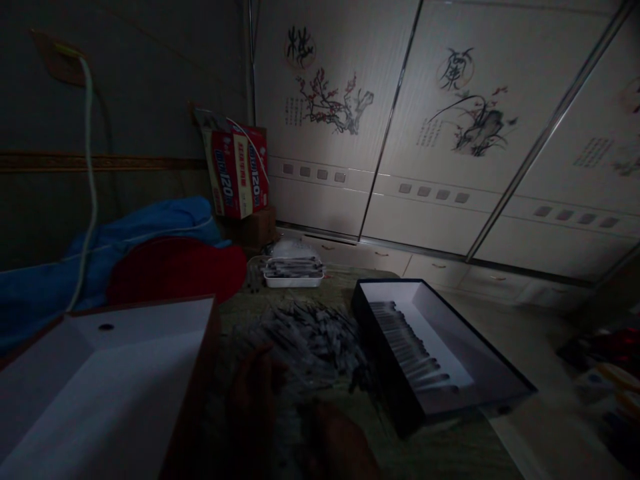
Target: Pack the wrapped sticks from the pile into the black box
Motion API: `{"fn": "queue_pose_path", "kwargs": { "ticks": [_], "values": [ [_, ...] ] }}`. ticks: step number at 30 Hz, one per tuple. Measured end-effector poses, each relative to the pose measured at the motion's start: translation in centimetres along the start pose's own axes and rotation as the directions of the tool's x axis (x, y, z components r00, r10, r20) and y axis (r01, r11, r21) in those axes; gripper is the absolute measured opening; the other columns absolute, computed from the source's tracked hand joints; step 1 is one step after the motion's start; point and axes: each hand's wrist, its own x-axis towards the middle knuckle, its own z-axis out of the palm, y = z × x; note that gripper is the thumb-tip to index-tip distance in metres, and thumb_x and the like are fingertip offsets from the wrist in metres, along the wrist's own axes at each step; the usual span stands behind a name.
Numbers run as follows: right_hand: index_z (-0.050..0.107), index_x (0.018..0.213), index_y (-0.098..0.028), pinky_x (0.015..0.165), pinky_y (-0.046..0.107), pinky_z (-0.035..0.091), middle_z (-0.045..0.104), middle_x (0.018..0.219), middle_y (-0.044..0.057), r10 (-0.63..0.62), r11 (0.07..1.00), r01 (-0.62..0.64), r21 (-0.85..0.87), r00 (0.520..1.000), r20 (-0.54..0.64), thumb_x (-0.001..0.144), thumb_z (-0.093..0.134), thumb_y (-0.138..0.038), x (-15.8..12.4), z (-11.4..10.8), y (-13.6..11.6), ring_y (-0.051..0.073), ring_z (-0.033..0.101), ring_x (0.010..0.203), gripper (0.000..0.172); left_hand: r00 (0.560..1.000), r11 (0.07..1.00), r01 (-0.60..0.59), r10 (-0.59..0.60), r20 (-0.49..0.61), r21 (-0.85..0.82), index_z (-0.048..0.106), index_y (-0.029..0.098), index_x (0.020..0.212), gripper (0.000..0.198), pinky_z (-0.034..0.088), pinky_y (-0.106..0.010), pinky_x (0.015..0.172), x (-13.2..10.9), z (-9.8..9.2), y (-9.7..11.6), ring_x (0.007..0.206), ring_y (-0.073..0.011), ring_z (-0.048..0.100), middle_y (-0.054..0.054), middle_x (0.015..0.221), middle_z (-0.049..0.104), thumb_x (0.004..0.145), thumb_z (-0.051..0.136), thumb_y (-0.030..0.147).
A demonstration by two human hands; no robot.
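In the dim head view, my left hand [256, 387] is at the near edge of a loose pile of thin, pen-like sticks [320, 333], some clear and some dark. Its fingers are dark and smeared, so its grip does not show. To its right, my right hand [343, 437] is low in front of the pile with its fingers curled in. Whatever it may hold is hidden in shadow. A dark-sided open box [480, 347] stands right of the pile, with several similar sticks [407, 347] lined up side by side along its left wall.
At left stands a larger open box [115, 380] with a white inside. A white tray [294, 282] of sticks sits behind the pile. Blue cloth [165, 217], a red cloth-like item [175, 273] and a red carton [237, 173] are beyond. A pale cable [89, 167] hangs left.
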Motion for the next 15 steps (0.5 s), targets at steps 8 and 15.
{"fn": "queue_pose_path", "kwargs": {
  "ticks": [8,15],
  "values": [
    [0.067,0.096,-0.025,0.057,0.023,0.044,0.074,0.091,0.008,0.02,0.977,-0.021,-0.21,1.0,-0.006,0.069,0.056,-0.011,-0.2,4.0,2.8,0.022,0.071,0.075,0.033,1.0,0.999,0.005,-0.004,0.018,-0.04,0.062,0.022,0.091,0.035,0.044,-0.024,0.045,-0.5,0.4,0.1,0.048,-0.0136,0.053,0.004,0.057,0.064,0.076,0.058,0.053],
    [0.067,0.102,-0.025,0.071,0.025,0.046,0.072,0.101,0.006,0.034,0.999,-0.03,0.021,0.979,-0.2,0.061,0.061,-0.012,-1.5,1.9,3.3,0.023,0.068,0.089,0.044,0.999,0.993,0.021,-0.017,0.041,-0.113,0.063,0.02,0.092,0.044,0.044,-0.022,0.045,-0.1,0.6,-1.2,0.049,-0.0121,0.053,0.003,0.058,0.064,0.071,0.063,0.058]
  ]
}}
